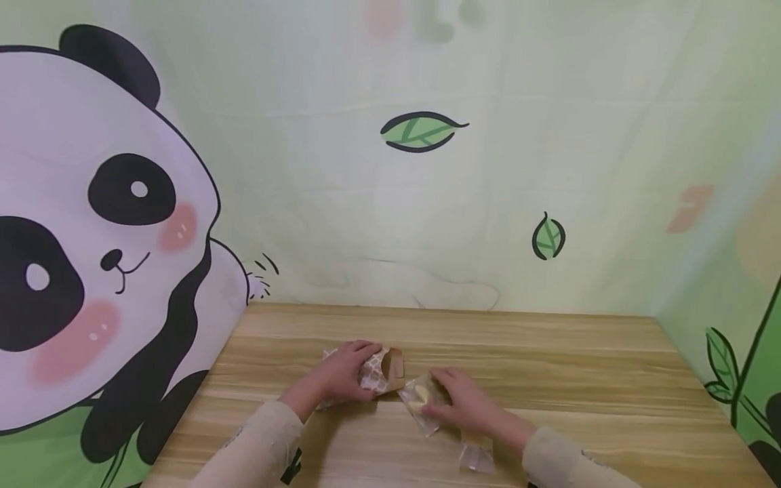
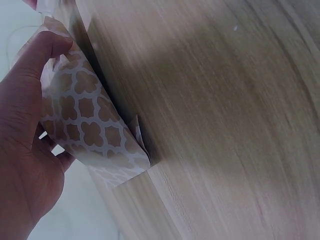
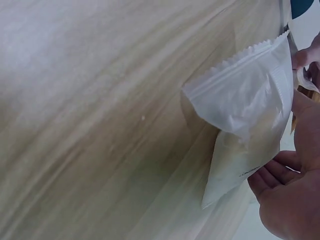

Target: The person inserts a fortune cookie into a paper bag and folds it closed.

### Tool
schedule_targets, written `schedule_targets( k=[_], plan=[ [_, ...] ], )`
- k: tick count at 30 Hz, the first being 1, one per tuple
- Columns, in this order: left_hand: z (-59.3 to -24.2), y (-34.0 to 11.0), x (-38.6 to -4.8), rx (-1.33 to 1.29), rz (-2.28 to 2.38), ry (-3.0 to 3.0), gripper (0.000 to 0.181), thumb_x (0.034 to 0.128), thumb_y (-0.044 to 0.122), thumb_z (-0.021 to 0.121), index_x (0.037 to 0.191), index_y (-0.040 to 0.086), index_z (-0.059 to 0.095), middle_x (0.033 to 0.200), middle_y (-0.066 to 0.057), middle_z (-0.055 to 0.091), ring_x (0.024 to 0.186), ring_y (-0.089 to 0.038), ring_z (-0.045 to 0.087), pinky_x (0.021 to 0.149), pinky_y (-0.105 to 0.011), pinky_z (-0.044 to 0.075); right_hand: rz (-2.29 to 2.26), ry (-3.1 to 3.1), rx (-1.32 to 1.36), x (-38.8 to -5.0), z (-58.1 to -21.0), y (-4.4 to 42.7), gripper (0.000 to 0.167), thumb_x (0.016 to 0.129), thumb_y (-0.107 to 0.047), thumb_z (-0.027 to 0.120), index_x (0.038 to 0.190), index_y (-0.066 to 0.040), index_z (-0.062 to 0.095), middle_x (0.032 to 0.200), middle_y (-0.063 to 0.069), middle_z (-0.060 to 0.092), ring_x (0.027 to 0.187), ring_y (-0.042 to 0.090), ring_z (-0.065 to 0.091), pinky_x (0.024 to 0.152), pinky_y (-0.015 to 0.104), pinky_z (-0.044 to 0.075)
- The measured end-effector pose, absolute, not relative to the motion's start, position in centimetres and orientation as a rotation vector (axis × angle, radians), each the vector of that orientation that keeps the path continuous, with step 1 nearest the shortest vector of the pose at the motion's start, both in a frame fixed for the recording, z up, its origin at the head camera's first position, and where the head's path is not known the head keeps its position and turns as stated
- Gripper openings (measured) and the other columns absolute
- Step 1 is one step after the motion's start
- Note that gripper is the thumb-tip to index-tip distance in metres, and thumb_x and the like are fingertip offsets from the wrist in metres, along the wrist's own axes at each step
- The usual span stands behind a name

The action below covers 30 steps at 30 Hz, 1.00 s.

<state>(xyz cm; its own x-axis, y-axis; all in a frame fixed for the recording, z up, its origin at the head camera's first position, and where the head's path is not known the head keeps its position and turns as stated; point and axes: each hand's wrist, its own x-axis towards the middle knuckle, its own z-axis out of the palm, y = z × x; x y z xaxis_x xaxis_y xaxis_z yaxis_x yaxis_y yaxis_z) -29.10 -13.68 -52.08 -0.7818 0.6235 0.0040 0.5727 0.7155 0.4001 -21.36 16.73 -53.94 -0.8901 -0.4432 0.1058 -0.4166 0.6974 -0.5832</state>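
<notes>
My left hand [image 1: 342, 375] [image 2: 25, 120] grips a paper bag with a white lattice pattern [image 1: 371, 375] [image 2: 90, 110], thumb on one side and fingers on the other. The bag lies on its side, its brown-lined mouth [image 1: 396, 369] facing right. Just right of that mouth, my right hand [image 1: 466, 404] [image 3: 300, 185] holds a clear, crinkled packet [image 1: 421, 400] [image 3: 250, 110] between thumb and fingers. Something pale yellow shows inside it, and its end is serrated in the right wrist view.
Another small clear packet [image 1: 476, 457] lies on the wooden table [image 1: 518, 339] below my right wrist. Behind the table hangs a pale green cloth [image 1: 305, 169] printed with a panda [image 1: 122, 169] and leaves.
</notes>
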Motion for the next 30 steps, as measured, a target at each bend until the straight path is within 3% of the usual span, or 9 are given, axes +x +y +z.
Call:
schedule_targets(
  k=[6,12,22,30],
  plan=[
    [-52.4,-13.9,-29.1,0.962,0.582,2.797,0.094,0.0762,0.032,0.090,0.158,0.009,0.050,0.157,-0.018,0.051,0.143,-0.043,0.048,0.116,-0.059,0.044,-1.020,2.871,-0.916,-21.7,-54.0,16.4,0.069,0.090,-0.034,0.085,0.138,0.010,0.061,0.129,0.027,0.067,0.117,0.046,0.064,0.099,0.067,0.052],
    [-52.6,-14.1,-28.9,0.944,0.565,2.801,0.094,0.0773,0.034,0.089,0.159,0.011,0.050,0.158,-0.017,0.050,0.144,-0.043,0.048,0.116,-0.059,0.044,-1.057,2.756,-0.937,-22.0,-53.7,15.7,0.047,0.086,-0.018,0.088,0.124,0.003,0.070,0.111,0.011,0.074,0.101,0.029,0.068,0.092,0.045,0.059],
    [-52.6,-13.9,-29.0,0.967,0.586,2.807,0.094,0.0768,0.035,0.089,0.159,0.012,0.050,0.158,-0.015,0.051,0.143,-0.040,0.050,0.114,-0.057,0.047,-1.353,2.530,-0.758,-22.1,-53.5,15.9,0.039,0.086,-0.011,0.087,0.118,0.005,0.071,0.106,0.008,0.073,0.097,0.024,0.069,0.088,0.032,0.061],
    [-53.2,-13.5,-28.8,0.980,0.597,2.796,0.095,0.0762,0.037,0.090,0.159,0.011,0.050,0.157,-0.016,0.051,0.144,-0.039,0.049,0.114,-0.056,0.047,-1.488,2.466,-0.667,-22.5,-53.3,17.9,0.033,0.090,-0.007,0.083,0.116,0.009,0.069,0.106,0.012,0.073,0.094,0.013,0.067,0.084,0.022,0.057]
  ],
)
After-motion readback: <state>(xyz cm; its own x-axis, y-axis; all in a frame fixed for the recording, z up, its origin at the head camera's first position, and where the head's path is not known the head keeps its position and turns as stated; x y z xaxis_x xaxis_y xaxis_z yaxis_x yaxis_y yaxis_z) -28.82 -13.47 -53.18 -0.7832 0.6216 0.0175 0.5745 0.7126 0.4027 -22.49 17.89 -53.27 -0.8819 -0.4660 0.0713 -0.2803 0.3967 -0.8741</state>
